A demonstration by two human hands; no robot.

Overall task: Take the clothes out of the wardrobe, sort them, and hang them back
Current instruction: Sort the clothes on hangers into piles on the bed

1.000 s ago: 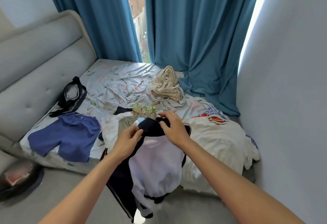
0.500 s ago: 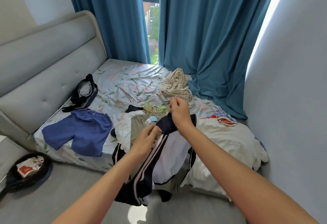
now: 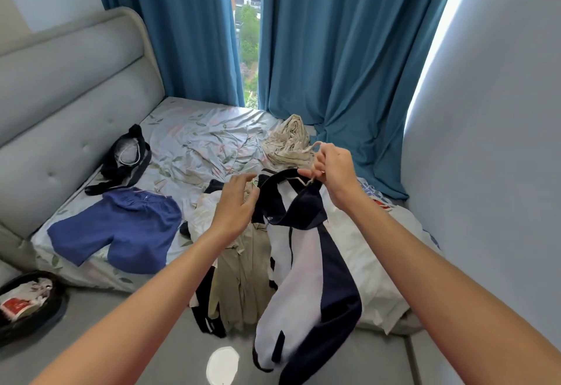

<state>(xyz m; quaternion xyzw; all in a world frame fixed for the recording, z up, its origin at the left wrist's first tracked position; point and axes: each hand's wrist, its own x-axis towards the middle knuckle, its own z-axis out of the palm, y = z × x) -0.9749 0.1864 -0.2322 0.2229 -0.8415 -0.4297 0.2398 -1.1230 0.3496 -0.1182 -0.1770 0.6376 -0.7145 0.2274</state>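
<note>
Jacket (image 3: 306, 263) hangs from the hanger hook pinched in my right hand (image 3: 334, 169); my left hand (image 3: 235, 205) spread empty, it may slide off.

Two hands are out over the bed — left (image 3: 235, 205), right (image 3: 334, 169). One pair of blue shorts (image 3: 118, 229), one navy-and-white jacket (image 3: 303, 263), one crumpled beige garment (image 3: 288, 141), one khaki piece (image 3: 243, 272) and one black bag (image 3: 127, 156) — two blue curtains (image 3: 334, 50) behind.
</note>
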